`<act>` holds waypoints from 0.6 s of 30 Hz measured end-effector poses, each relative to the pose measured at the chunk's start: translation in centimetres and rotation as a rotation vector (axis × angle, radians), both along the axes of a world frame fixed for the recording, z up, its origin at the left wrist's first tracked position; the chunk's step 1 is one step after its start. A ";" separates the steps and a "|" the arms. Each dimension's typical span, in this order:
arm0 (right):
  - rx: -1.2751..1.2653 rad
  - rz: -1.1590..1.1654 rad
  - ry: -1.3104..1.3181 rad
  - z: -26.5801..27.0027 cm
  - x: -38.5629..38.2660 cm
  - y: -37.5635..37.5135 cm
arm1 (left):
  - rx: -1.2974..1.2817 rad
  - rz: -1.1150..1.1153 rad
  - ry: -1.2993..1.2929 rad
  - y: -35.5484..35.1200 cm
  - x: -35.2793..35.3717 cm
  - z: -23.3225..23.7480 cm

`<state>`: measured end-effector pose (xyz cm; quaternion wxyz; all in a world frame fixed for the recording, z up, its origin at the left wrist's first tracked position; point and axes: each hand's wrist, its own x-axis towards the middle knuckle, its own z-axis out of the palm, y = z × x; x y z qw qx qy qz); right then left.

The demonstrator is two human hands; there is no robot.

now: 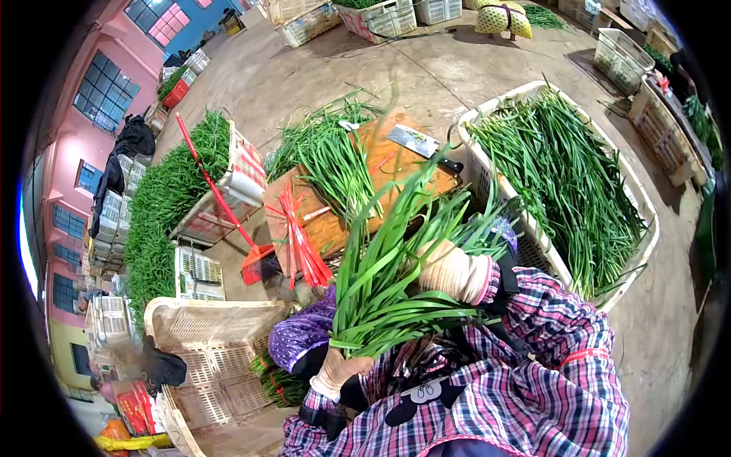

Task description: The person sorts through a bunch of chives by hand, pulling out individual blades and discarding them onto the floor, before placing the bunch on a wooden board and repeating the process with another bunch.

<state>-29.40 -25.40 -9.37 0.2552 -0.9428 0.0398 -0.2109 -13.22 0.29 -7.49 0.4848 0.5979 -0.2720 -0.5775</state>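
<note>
A loose bunch of long, flat green leaves, like garlic chives (384, 305), lies across my lap. My left hand (343, 372), in a pale glove, is closed around its lower left end. On its right side my right hand (449, 272), in a cream knitted glove, is curled over the leaves, which hide its fingertips. In front of me, a wooden board (381, 179) carries a pile of chives (335, 156) with pale stems. Beyond them a cleaver (413, 140) with a black handle rests flat. Red strips (298, 244) are heaped on the board's near left corner.
On my right stands a white crate (649, 228) full of chives. To my left, a beige crate (205, 303) holds several tied bundles (278, 385). A long-handled red dustpan (256, 263) stands beside another loaded crate (242, 177). More crates line the far floor.
</note>
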 end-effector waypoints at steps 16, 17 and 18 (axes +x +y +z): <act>0.036 0.085 0.481 3.4 -0.1 -0.1 | -0.060 -0.038 -0.077 -0.5 -1.3 1.6; 0.027 0.138 0.365 2.7 -0.1 -0.3 | -0.062 -0.054 -0.059 -0.3 -1.0 1.2; 0.018 0.189 0.249 2.2 -0.2 -0.5 | -0.066 -0.070 -0.040 -0.2 -0.9 0.7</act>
